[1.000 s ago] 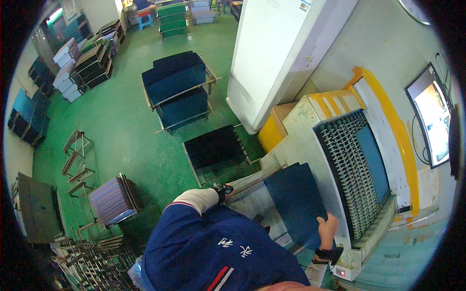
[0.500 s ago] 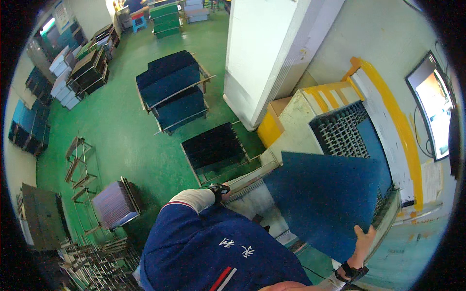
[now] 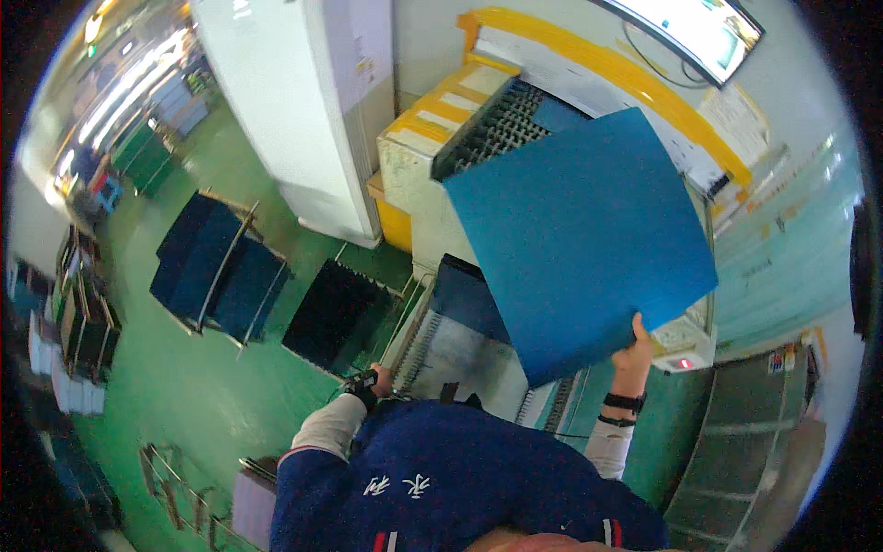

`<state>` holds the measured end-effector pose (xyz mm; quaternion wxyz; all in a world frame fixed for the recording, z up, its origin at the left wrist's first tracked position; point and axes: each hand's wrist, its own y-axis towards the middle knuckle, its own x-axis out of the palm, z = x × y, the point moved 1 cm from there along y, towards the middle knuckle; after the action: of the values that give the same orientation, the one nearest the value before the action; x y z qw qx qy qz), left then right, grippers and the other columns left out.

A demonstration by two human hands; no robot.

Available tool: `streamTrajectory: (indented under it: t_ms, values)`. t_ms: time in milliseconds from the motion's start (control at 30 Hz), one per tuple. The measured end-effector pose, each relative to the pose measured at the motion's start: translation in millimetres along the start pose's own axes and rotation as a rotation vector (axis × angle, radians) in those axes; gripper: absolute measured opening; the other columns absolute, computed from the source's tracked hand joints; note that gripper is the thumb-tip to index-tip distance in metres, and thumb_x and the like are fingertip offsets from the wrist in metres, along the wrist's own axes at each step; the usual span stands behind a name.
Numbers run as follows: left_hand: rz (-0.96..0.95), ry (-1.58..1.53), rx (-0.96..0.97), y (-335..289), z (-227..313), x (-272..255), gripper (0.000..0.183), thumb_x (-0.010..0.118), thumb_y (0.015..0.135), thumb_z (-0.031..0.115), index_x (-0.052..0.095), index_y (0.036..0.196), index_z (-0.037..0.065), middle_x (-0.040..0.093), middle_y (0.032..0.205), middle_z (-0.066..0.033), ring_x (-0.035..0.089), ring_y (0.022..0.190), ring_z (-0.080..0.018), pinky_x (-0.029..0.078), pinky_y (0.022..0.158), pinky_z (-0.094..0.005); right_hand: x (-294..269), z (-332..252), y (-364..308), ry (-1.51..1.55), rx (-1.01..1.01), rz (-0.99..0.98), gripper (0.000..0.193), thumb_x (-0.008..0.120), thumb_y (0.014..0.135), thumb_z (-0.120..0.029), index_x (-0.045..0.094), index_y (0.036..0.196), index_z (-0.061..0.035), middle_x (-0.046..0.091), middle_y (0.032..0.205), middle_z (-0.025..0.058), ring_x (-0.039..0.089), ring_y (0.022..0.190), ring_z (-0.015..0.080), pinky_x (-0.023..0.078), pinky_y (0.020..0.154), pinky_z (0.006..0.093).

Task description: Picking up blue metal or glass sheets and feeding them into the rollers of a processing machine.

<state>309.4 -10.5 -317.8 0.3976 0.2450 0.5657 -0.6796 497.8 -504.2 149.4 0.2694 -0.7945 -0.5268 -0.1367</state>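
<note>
A large flat blue panel [image 3: 579, 230] is tilted up in front of the machine. My right hand [image 3: 633, 353] grips its near right edge, thumb on the upper face and the other fingers mostly hidden beneath. Behind the panel, dark rollers [image 3: 501, 129] show at the machine's mouth, with part of another blue sheet [image 3: 559, 116] on them. Below, a darker blue panel [image 3: 469, 299] lies partly covered on the machine's metal bed [image 3: 464, 359]. My left hand [image 3: 381, 379] is by the bed's left side rail [image 3: 409, 331]; its fingers are too small and partly hidden to read.
A rack of dark panels [image 3: 336, 313] stands on the green floor to the left, with a stack of blue panels [image 3: 221, 267] beyond it. A white pillar [image 3: 294, 120] rises behind. At upper right hangs a screen [image 3: 699, 37]; a grey cabinet [image 3: 745, 451] stands at right.
My view has swung to the right. My right hand has raised and turned the blue panel, uncovering the darker panel on the bed. My left hand stays near the side rail.
</note>
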Motion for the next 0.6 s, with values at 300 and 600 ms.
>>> streamTrajectory:
  t_ms: [300,600]
  values:
    - [-0.113,0.286,0.088,0,16,-26,0.027,0.062,0.075,0.035,0.077,0.087,0.016,0.073,0.084,-0.0087,0.07,0.082,-0.0263,0.048,0.073,-0.0407,-6,75,27,0.032,0.015,-0.186,0.009,0.064,0.094,-0.007,0.061,0.102,-0.0031,0.066,0.101,0.0088,0.063,0.093,0.0248,0.053,0.088,0.042]
    - [-0.017,-0.02,-0.086,-37,7,-58,0.037,0.075,0.066,0.034,0.074,0.092,0.008,0.072,0.086,-0.0101,0.068,0.085,-0.0321,0.052,0.077,-0.0424,48,126,20,0.253,0.49,-0.176,0.013,0.062,0.096,-0.009,0.055,0.098,0.0018,0.062,0.101,0.0173,0.066,0.101,0.0334,0.058,0.088,0.0414]
